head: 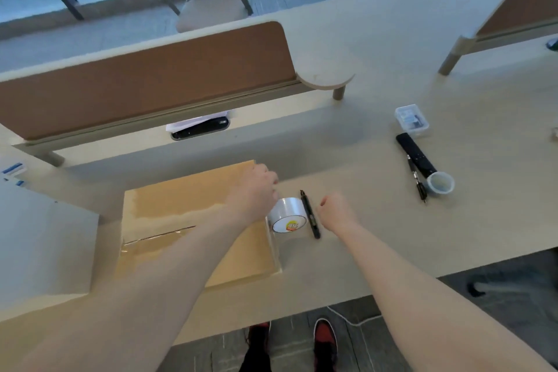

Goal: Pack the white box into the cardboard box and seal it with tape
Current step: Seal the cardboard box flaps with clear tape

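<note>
Between the grips, slack clear tape point(273, 246) could wrinkle or self-stick if the glossy tape roll point(287, 214) shifts. The left grip point(253, 190) rests on the flat, matte cardboard box point(187, 202), fingers point(270, 180) bent over its edge; hold unclear. The right grip point(333, 208) is an empty fist beside a slim black cutter point(309, 214). The white box is unseen, presumably inside.

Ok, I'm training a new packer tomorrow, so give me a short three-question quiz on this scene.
1. True or false: the cardboard box stands open on top.
2. What lies on the desk right beside the tape roll? A) a black pen B) scissors C) a stapler
3. Fill in: the left hand rests on the ____.
Key: 1 false; 2 A; 3 cardboard box.
</note>
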### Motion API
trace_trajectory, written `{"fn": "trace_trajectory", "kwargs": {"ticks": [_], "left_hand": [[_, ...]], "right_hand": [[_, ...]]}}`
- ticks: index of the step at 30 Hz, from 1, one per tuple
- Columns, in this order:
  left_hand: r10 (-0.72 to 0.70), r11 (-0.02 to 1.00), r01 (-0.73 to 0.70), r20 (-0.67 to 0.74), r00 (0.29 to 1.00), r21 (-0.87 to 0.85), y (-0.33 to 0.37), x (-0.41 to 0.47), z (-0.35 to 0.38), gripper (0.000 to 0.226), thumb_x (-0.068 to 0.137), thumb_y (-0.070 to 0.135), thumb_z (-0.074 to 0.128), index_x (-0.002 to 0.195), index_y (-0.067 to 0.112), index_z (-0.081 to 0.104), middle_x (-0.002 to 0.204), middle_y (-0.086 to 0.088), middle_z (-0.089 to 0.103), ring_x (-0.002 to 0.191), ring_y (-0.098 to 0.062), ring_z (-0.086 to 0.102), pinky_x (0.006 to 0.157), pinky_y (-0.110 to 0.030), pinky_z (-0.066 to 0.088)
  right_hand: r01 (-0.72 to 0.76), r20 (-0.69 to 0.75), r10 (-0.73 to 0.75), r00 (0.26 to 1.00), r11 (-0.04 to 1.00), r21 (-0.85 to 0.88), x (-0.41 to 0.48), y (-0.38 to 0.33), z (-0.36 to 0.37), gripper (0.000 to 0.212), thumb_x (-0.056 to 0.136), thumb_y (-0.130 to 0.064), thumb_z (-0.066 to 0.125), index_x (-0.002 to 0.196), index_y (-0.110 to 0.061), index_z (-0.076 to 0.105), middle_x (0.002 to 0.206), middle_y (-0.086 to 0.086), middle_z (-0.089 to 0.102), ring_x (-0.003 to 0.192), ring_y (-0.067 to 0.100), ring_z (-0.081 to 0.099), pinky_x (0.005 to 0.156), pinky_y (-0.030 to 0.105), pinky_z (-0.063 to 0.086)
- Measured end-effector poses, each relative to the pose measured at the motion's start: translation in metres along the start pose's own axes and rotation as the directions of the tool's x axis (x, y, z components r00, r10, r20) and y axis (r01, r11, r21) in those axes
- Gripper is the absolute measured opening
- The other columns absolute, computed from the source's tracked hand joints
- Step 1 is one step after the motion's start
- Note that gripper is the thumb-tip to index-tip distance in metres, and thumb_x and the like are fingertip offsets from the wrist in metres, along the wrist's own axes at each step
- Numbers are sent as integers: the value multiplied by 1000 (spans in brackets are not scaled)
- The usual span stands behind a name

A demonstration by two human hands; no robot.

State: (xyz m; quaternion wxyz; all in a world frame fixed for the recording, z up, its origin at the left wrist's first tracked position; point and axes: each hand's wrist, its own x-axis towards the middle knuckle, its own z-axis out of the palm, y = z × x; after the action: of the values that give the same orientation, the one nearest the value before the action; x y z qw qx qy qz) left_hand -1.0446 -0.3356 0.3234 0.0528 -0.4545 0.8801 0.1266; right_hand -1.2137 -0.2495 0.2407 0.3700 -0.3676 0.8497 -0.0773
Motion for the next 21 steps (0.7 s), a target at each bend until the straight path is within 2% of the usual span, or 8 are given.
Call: {"fn": "trace_trajectory", "kwargs": {"ticks": [3,5,8,11,14,18,21], "left_hand": [[57,998,-60,145,988,12,-1,26,0,29,96,28,48,118,19,64,117,-2,59,110,-24,54,83,-31,42],[108,993,-116,211,972,27,1,37,7,26,94,25,48,113,17,64,113,-1,62,106,-25,58,79,-31,47],[167,981,-187,278,946,45,2,51,18,22,92,19,49,107,16,65,106,-3,66,96,-26,62,77,-35,52],[207,969,-238,315,926,64,-3,63,26,22,90,15,50,102,13,68,103,-6,69,85,-25,60,74,-35,53],[239,962,-269,336,911,44,-8,72,31,21,92,17,48,95,12,68,96,-6,69,87,-28,64,74,-37,54],[275,955,-295,406,872,-12,-17,82,33,25,95,21,44,87,9,65,94,-10,68,86,-30,64,74,-38,53],[302,945,-325,513,803,-48,-18,85,27,25,96,30,51,95,13,69,100,-7,71,88,-27,63,79,-37,53]], "right_hand": [[-38,28,39,999,999,-37,5,-4,11,17,88,-13,57,72,-16,50,73,5,53,76,29,54,67,29,42],[-78,31,79,996,996,-31,10,-6,21,15,86,-17,62,75,-16,52,76,4,57,77,29,57,67,30,44],[-98,8,99,995,993,-59,16,-6,33,17,85,-16,61,75,-16,47,72,3,52,74,27,50,64,30,42],[-74,-3,75,997,981,-181,18,-5,38,6,93,-13,54,92,-16,49,96,8,62,79,26,49,67,30,41],[-52,11,58,998,956,-287,21,1,46,13,91,-6,47,96,-15,55,100,10,62,79,26,49,68,30,43],[-83,5,87,996,970,-228,23,3,52,15,91,-10,45,99,-13,58,94,7,63,80,27,56,65,30,43],[-180,6,181,984,980,-85,14,3,46,8,89,-13,51,81,-12,50,76,7,60,74,28,58,52,27,40]]}}
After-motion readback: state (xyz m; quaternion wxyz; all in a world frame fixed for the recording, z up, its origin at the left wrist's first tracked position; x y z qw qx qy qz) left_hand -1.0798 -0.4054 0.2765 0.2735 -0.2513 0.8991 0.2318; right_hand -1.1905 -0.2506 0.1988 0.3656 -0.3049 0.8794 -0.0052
